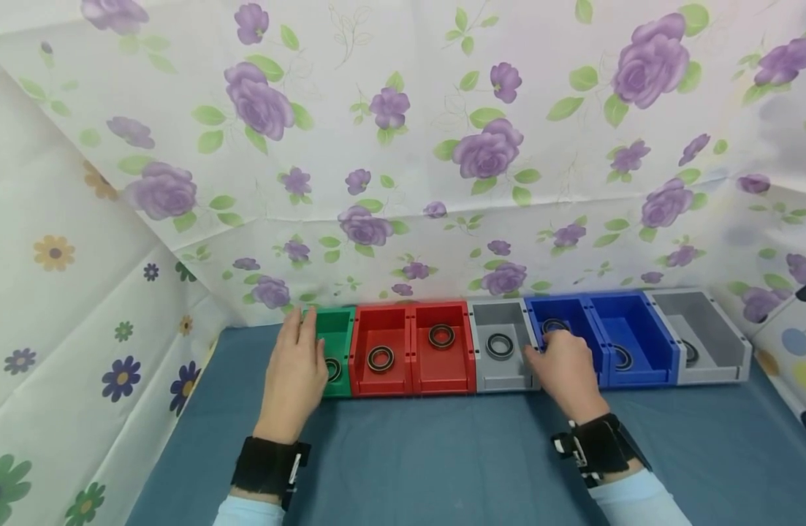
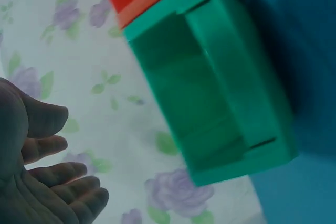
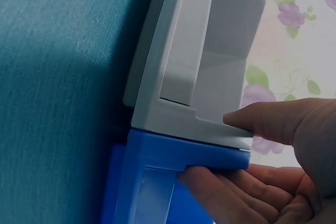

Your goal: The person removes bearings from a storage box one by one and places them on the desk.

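My left hand (image 1: pixel 294 372) is at the left end of the bin row, fingers straight, beside the green bin (image 1: pixel 337 327). In the left wrist view that hand (image 2: pixel 58 171) holds nothing. My right hand (image 1: pixel 567 369) pinches the adjoining side walls of the middle grey bin (image 3: pixel 181 77) and the blue bin (image 3: pixel 194 156). Its thumb lies in the grey bin, its fingers in the blue one. A ball bearing (image 1: pixel 500 346) lies in that grey bin; another bearing (image 1: pixel 555 326) in the blue bin is partly hidden by the right hand. The green bin's bearing (image 1: pixel 333 369) is partly covered by the left hand.
Two red bins (image 1: pixel 380 319) (image 1: pixel 440 365) stand between green and grey, a bearing (image 1: pixel 381 359) in one and a bearing (image 1: pixel 441 336) in the other. Rightward are another blue bin (image 1: pixel 629 321) and a grey bin (image 1: pixel 712 329), each with a bearing. Flowered cloth (image 1: pixel 403 168) rises behind the blue-covered table (image 1: pixel 442 453).
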`<state>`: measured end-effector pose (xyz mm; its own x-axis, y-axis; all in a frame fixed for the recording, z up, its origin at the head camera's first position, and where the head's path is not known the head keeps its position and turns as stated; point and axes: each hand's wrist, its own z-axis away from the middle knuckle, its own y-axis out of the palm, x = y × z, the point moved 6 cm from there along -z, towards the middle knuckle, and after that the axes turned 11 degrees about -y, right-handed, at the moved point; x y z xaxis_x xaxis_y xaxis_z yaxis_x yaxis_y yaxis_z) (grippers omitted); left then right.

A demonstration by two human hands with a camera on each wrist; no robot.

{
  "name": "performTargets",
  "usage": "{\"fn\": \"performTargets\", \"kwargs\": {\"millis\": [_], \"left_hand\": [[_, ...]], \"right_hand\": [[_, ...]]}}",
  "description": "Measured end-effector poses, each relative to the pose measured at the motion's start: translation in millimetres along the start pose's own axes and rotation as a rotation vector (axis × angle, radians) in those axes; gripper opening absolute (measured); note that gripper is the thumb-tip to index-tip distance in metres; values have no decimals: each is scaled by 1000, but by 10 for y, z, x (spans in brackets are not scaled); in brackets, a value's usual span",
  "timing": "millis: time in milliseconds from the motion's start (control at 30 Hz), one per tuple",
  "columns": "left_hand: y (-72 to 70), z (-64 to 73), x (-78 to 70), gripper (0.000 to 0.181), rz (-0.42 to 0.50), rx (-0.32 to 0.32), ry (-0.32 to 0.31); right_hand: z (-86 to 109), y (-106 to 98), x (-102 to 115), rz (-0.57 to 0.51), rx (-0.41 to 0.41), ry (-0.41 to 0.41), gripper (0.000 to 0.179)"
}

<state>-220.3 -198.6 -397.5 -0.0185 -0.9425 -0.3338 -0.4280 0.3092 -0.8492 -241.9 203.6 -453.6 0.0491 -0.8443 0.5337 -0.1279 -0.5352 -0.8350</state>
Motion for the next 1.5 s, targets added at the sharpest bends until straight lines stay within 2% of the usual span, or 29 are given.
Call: {"fn": "performTargets", "kwargs": {"millis": [133, 333, 500, 667, 733, 867, 900, 967, 1067, 1233, 1367, 1500], "left_hand": [[200, -5, 59, 58, -23, 102, -28], [453, 7, 145, 54, -22, 284, -84], [594, -25, 193, 51, -31, 380, -133], [720, -35, 227, 50, -30, 479, -173], [752, -33, 228, 45, -31, 490, -173], [793, -38, 226, 9, -32, 490, -180], [798, -40, 227, 5, -28, 496, -192], [809, -50, 235, 18, -20, 510, -218], [806, -70, 253, 26, -5, 525, -271], [818, -115, 275, 37, -27, 525, -305], [813, -135, 274, 36, -52, 527, -306], [797, -134, 258, 33, -55, 531, -275]], "right_hand": [[-15, -10, -12, -5, -1, 6, 27], [-34, -6, -14, -32, 31, 26, 36], [-50, -15, -17, -37, 42, 43, 32], [-67, 0, -15, -19, 52, 58, 39], [-71, 7, -14, -10, 54, 60, 39], [-70, 6, -16, -3, 50, 69, 32], [-71, 6, -17, -2, 47, 70, 31], [-74, 2, -17, -1, 46, 73, 29], [-82, 4, -14, -2, 50, 75, 29], [-86, 9, -16, -4, 52, 71, 32], [-87, 11, -20, -8, 47, 65, 36], [-86, 14, -35, -11, 45, 73, 38]]}}
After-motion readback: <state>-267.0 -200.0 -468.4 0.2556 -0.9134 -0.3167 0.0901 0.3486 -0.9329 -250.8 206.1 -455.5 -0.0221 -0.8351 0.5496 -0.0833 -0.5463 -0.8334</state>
